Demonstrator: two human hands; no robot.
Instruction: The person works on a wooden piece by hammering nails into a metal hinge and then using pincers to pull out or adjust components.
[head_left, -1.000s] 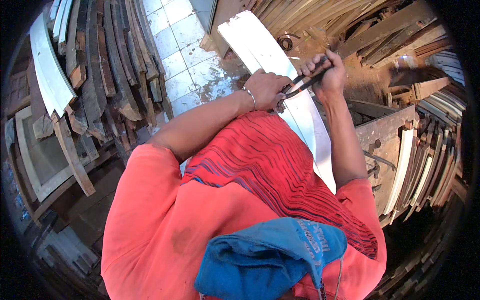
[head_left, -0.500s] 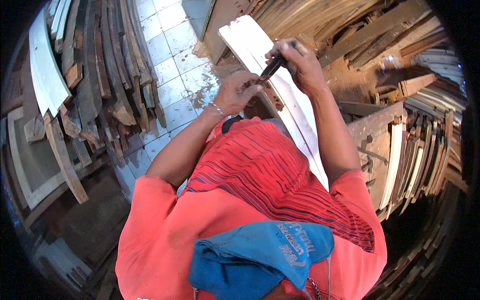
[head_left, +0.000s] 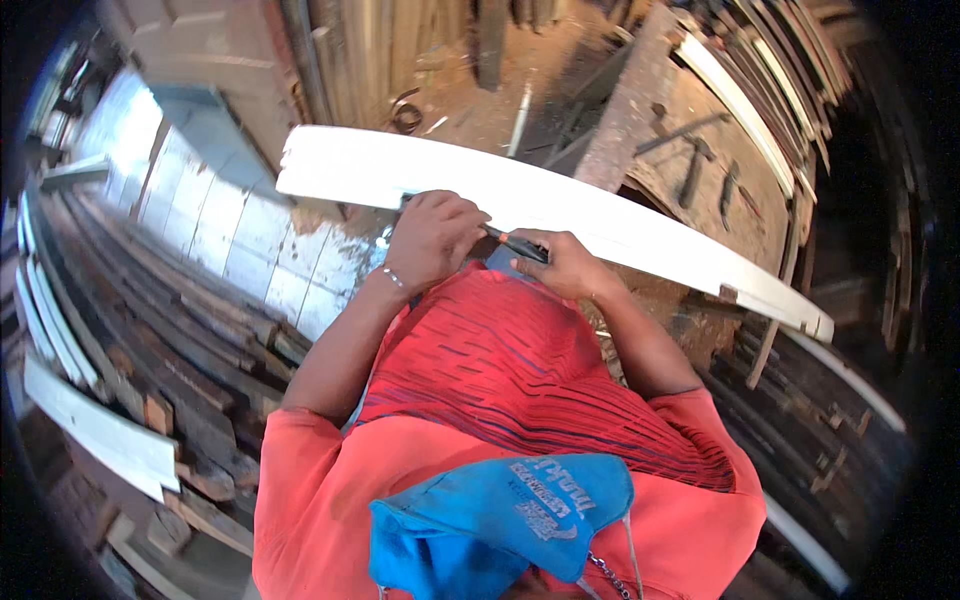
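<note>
My right hand (head_left: 570, 268) is closed round the black handle of a slim hand tool (head_left: 522, 246) with an orange band. Its shaft runs left under my left hand (head_left: 432, 238), whose fingers are curled over it, hiding most of that part. A dark end shows just past the left fingers, beside the near edge of a long white board (head_left: 640, 212). That board stretches across in front of me, from upper left to lower right. The tool's exact kind is not plain.
On a wooden bench (head_left: 655, 165) at the right lie a hammer (head_left: 692, 170) and pliers (head_left: 729, 195). Stacked timber (head_left: 170, 330) fills the left side, near white floor tiles (head_left: 245, 240). A brown panelled door (head_left: 215, 60) stands at the upper left.
My view has turned, so the white board now lies crosswise. My right hand has come down nearer my body with the tool, and my left hand now covers its shaft.
</note>
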